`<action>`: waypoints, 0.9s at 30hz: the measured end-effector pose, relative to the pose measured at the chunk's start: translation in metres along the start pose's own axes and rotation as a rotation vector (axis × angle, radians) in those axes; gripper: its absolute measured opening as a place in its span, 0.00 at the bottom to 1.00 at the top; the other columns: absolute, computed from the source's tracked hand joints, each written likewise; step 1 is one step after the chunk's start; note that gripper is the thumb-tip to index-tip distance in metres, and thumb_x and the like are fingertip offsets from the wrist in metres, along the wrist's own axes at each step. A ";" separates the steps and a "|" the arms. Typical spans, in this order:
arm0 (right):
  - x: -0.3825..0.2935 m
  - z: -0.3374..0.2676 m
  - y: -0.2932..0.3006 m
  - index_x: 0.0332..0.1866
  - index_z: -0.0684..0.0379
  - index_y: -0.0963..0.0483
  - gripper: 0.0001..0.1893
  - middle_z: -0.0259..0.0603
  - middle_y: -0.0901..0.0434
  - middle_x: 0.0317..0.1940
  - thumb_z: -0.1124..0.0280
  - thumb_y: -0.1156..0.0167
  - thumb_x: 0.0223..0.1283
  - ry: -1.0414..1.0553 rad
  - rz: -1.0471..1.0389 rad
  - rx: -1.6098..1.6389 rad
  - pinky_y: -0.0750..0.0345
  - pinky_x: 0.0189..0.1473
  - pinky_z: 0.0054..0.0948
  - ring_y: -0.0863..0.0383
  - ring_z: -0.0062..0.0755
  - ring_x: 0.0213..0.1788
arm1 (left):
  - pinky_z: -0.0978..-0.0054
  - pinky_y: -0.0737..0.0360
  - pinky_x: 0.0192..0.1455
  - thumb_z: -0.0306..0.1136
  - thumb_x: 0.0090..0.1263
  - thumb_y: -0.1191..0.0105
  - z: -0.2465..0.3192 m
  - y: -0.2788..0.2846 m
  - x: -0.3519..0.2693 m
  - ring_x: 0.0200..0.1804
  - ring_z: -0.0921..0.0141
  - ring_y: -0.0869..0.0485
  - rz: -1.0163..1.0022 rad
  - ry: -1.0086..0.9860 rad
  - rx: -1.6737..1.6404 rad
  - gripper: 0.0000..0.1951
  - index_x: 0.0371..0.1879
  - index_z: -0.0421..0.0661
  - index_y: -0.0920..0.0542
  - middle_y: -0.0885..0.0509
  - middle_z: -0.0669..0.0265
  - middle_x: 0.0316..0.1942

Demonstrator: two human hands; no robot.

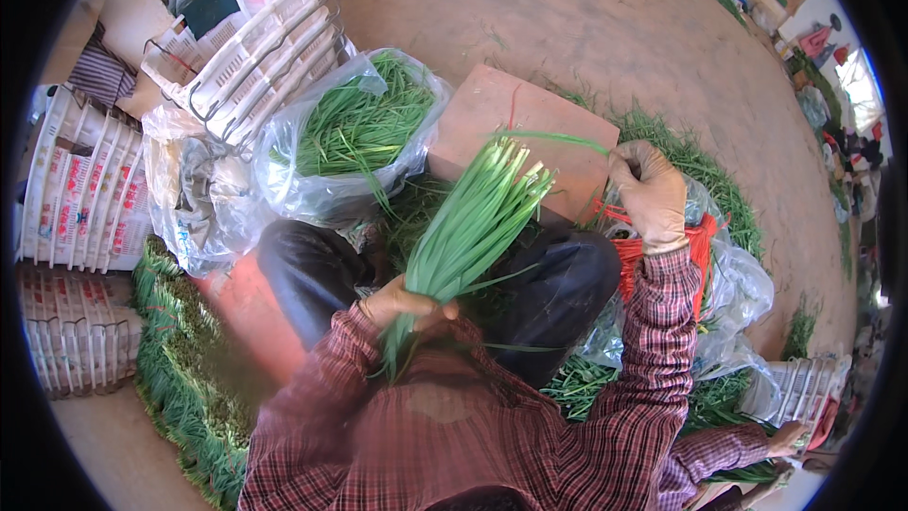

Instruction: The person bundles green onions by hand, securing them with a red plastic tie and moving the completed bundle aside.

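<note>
My left hand is closed around the leafy part of a bunch of green garlic chives, whose pale cut ends point up and to the right. My right hand, in a tan glove, pinches one green leaf between thumb and fingers, to the right of the cut ends. Behind the bunch lies a flat reddish board with a red tie on it. Red ties hang together just below my right hand, over clear plastic.
A plastic bag of loose chives stands ahead to the left, beside stacked white baskets. Bundled chives are piled at lower left. Cut leaves litter the floor at right. Another person's sleeved arm shows at lower right.
</note>
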State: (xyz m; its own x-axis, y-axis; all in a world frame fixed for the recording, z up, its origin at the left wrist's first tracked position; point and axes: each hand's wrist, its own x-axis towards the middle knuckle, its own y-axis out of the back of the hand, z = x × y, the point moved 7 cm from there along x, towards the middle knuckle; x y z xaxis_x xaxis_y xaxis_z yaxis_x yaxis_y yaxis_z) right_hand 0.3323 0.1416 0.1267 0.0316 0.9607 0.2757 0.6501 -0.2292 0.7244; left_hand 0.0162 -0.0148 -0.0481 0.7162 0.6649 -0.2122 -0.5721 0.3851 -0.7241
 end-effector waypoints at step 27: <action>-0.017 -0.031 -0.024 0.56 0.64 0.20 0.25 0.43 0.12 0.44 0.54 0.30 0.65 -0.125 -0.264 0.363 0.20 0.53 0.29 0.14 0.31 0.46 | 0.74 0.24 0.23 0.31 0.58 0.27 0.008 -0.002 -0.004 0.22 0.69 0.20 0.071 -0.013 0.116 0.30 0.59 0.35 0.23 0.11 0.51 0.41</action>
State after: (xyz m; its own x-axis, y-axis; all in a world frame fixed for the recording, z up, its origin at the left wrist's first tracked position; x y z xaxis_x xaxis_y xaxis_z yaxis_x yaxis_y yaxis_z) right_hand 0.2927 0.1263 0.1241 -0.0934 0.9955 0.0172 0.8712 0.0733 0.4854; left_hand 0.0109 -0.0134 -0.0406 0.6676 0.7008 -0.2514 -0.6641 0.4078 -0.6266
